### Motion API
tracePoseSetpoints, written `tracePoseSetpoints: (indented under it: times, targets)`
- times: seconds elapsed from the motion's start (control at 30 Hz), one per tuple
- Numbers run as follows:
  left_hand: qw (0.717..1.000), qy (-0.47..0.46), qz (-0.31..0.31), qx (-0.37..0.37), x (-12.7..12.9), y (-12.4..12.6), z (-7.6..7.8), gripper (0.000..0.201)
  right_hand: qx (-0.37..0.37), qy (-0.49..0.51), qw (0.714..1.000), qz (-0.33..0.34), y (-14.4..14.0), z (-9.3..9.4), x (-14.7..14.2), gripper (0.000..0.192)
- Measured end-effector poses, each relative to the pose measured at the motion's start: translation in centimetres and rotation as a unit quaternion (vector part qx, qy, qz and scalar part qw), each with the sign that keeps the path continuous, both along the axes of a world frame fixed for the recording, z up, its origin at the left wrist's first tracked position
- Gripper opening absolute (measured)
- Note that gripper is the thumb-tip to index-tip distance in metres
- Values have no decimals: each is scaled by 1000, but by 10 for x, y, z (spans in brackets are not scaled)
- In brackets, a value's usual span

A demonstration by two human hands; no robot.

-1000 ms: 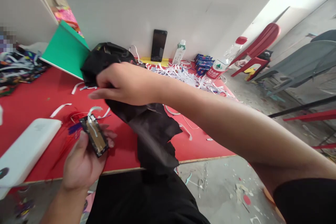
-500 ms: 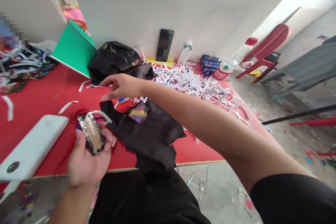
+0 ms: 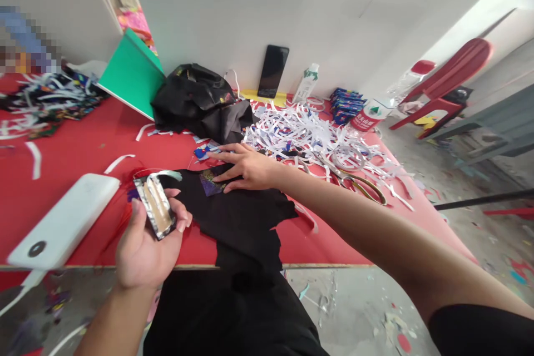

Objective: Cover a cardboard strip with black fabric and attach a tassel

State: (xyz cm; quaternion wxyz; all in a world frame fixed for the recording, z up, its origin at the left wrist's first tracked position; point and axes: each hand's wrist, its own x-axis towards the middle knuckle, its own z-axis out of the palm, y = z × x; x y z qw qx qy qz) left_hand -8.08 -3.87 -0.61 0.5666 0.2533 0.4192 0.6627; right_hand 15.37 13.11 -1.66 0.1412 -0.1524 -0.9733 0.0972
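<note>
In my left hand (image 3: pixel 152 239) rests a small flat cardboard piece (image 3: pixel 156 206) edged with silvery-black covering, its brown face up and white strips on it. The fingers curl round its lower sides. A pale strip (image 3: pixel 169 174) reaches right from its top end, and red and purple threads hang at its left. My right hand (image 3: pixel 246 169) lies with fingers spread over a black cloth (image 3: pixel 244 217), covering part of its glittery patch (image 3: pixel 211 182). That cloth drapes over the table's front edge towards my lap.
White and blue strips (image 3: pixel 308 130) heap on the red table (image 3: pixel 329 242), with scissors (image 3: pixel 361 183) at their right. Behind stand a phone (image 3: pixel 273 71), a carton (image 3: pixel 306 82) and a labelled bottle (image 3: pixel 371 114). A white power bank (image 3: pixel 64 222) lies left, below a green board (image 3: pixel 133 75).
My right hand has moved right and nearer, from above the cloth's left end onto its patch, fingers now spread. The left hand still holds the cardboard piece. The view has shifted slightly.
</note>
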Motion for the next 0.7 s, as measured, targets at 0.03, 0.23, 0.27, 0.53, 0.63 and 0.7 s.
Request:
tracePoseSetpoints:
  times: [0.03, 0.23, 0.27, 0.53, 0.63, 0.7]
  targets:
    - [1000, -1, 1, -1, 0, 0, 0, 54, 20, 12, 1000, 18, 2, -4, -3, 26]
    - [1000, 1, 10, -10, 1, -2, 0, 53, -58, 172, 983, -21, -8, 0, -9, 28]
    - [1000, 6, 14, -11, 1, -2, -1, 53, -130, 195, 970, -70, -10, 5, -10, 31]
    - [999, 32, 25, -16, 3, -2, -7, 53, -404, 216, 858, -234, -6, 18, -19, 44]
    - [999, 35, 12, -6, 3, -4, -8, 50, -395, 184, 873, -218, -14, 18, -21, 36]
    - [997, 65, -38, 5, 3, -7, -8, 48, -352, 139, 903, -203, -20, 20, -22, 46]
